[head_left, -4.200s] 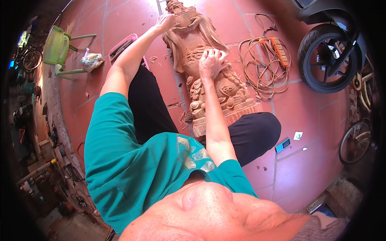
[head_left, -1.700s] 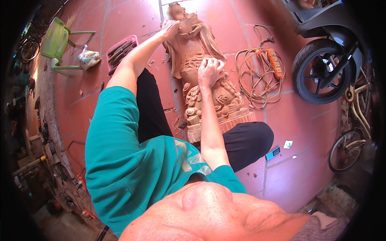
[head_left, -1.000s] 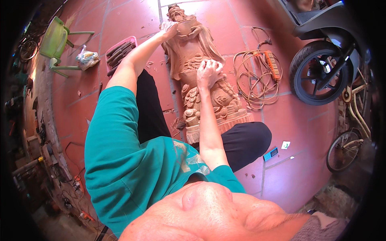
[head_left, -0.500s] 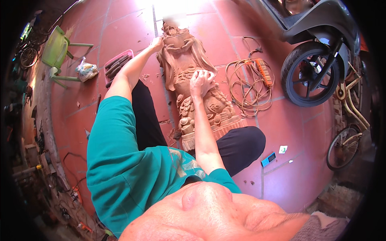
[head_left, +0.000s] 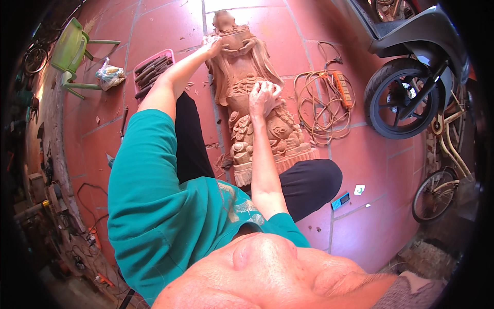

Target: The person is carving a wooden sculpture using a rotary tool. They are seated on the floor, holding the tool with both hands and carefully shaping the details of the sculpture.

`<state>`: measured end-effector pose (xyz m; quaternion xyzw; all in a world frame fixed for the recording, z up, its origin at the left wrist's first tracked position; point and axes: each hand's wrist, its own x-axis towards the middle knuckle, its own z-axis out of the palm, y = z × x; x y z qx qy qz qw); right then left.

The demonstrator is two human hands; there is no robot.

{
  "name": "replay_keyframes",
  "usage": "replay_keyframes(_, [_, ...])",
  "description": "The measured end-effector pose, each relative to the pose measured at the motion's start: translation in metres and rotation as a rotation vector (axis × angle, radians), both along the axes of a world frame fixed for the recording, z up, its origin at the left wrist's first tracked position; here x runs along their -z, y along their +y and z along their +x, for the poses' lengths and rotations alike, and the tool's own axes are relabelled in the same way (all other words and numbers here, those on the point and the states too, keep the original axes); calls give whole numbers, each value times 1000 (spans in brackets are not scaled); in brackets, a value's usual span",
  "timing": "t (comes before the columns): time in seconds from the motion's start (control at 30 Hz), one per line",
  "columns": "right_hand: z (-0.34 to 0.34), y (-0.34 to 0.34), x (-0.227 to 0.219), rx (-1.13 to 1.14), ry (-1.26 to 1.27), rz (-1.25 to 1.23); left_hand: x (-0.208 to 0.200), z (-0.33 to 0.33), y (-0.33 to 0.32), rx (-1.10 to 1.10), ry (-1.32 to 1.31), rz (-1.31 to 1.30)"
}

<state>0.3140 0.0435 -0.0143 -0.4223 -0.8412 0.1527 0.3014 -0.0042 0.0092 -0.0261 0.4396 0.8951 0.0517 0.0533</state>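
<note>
One carved wooden statue (head_left: 237, 95) beneath a left hand (head_left: 212, 46) and a right hand (head_left: 265, 99)

Seen from the wearer's head, with clock positions taken from the middle of the view, the statue lies face up at 12 o'clock on a red tiled floor (head_left: 373, 157). Its head, blurred, points away; its base is near the wearer's bent right leg (head_left: 311, 185). The left hand, between 11 and 12, touches the figure's shoulder edge; its finger opening is too small to tell. The right hand, just past 12, rests on the mid-body with fingers curled. Whether either hand grips anything cannot be told.

At 10 o'clock stands a green stool (head_left: 71, 46), with a plastic bag (head_left: 109, 75) beside it. Between 10 and 11, a pink basket (head_left: 173, 55) holds dark rod-like pieces (head_left: 153, 70). At 2 o'clock, a brown cord (head_left: 315, 116) lies looped beside an orange power strip (head_left: 341, 90); beyond is a scooter wheel (head_left: 368, 98). At 4, a blue phone (head_left: 340, 201) lies near a small card (head_left: 359, 190).
</note>
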Motion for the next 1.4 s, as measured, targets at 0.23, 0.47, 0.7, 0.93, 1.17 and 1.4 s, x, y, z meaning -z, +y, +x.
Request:
replay_keyframes(0.23, [-11, -12, -1, 5, -16, 29, 4, -37, -23, -268, -125, 154])
replay_keyframes(0.47, [-4, -7, -1, -10, -15, -17, 15, -18, -7, -189, 8, 322])
replay_keyframes(0.7, [-4, -7, -4, -5, -28, 25, 12, -26, -14, -123, -116, 146])
replay_keyframes(0.93, [-7, -9, -2, -7, -7, 40, 12, -24, -3, -232, -9, 255])
replay_keyframes(1.17, [-1, -3, -1, 9, -41, 20, 9, -13, -4, -107, -193, 309])
replay_keyframes(1.4, [-6, -9, -4, 9, -15, 44, 15, -19, 6, -298, 3, 300])
